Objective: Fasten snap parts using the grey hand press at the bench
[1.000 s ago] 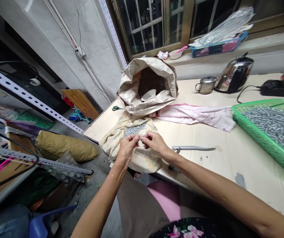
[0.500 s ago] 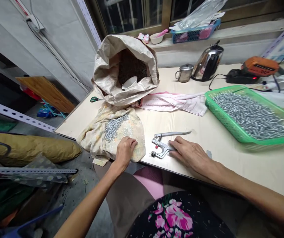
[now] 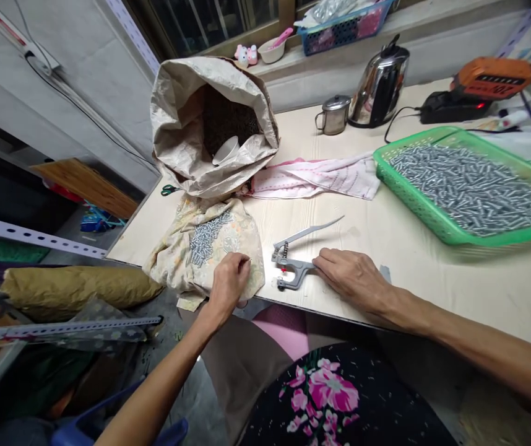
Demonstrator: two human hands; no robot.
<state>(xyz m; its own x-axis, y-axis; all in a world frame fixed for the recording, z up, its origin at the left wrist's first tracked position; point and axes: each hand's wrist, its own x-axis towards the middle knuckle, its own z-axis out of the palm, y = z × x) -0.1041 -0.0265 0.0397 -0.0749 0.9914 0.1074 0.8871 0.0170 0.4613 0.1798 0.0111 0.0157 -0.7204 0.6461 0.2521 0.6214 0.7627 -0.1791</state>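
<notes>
My right hand is closed around the lower handle of grey snap-fastener pliers, which lie on the table near its front edge. Their upper handle sticks out free, so the jaws stand apart; a spring and a small red part show at the head. My left hand hovers at the front of a patterned cloth, thumb and fingers pinched together. A tiny glint shows at the fingertips, too small to name. On the cloth, just beyond this hand, lies a pile of small silvery metal pieces.
A green basket full of similar metal pieces stands at the right. Behind the cloth sits a large open sack with a white scoop inside. A towel, lidded cup, kettle and orange battery pack are farther back.
My left hand has lifted and turned slightly, with its pinched fingertips now raised. The pliers have rotated, and their upper handle points more steeply upward. The whole view has shifted a little.
</notes>
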